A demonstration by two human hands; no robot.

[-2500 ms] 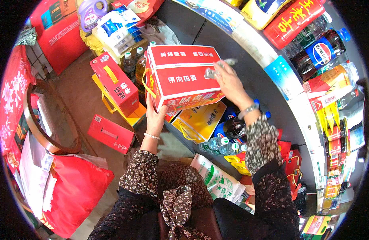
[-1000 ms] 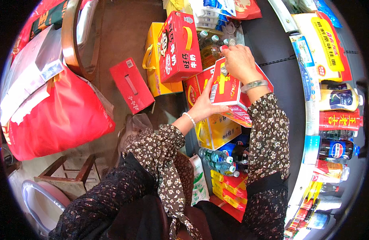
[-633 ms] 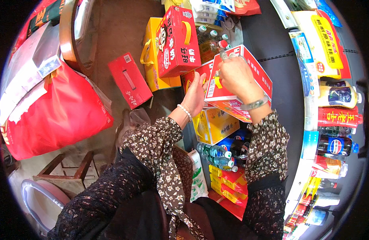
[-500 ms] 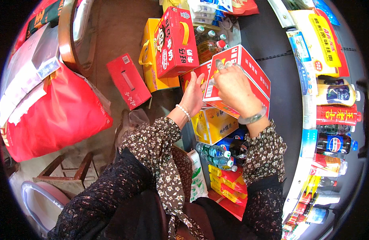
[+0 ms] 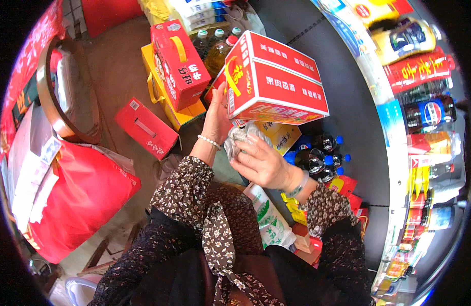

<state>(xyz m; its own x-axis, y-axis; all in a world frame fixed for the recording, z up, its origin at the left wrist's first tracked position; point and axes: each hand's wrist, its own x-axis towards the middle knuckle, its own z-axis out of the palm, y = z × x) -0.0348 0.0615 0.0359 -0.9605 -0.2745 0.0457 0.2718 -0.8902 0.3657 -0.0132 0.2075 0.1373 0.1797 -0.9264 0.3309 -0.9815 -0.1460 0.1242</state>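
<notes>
My left hand presses against the left end of a large red carton with a yellow handle, holding it up and tilted. My right hand is below the carton, closed around a crumpled grey rag. Under the carton sits a yellow box, and beside it lie dark soda bottles with blue caps.
A red gift box with a yellow handle stands on a yellow box to the left. A flat red box lies on the floor. Oil bottles stand behind. A red bag is at left. A curved shelf of drinks runs at right.
My right hand has come off the top of the red carton and dropped below it with the rag. The carton has been lifted higher, held by my left hand.
</notes>
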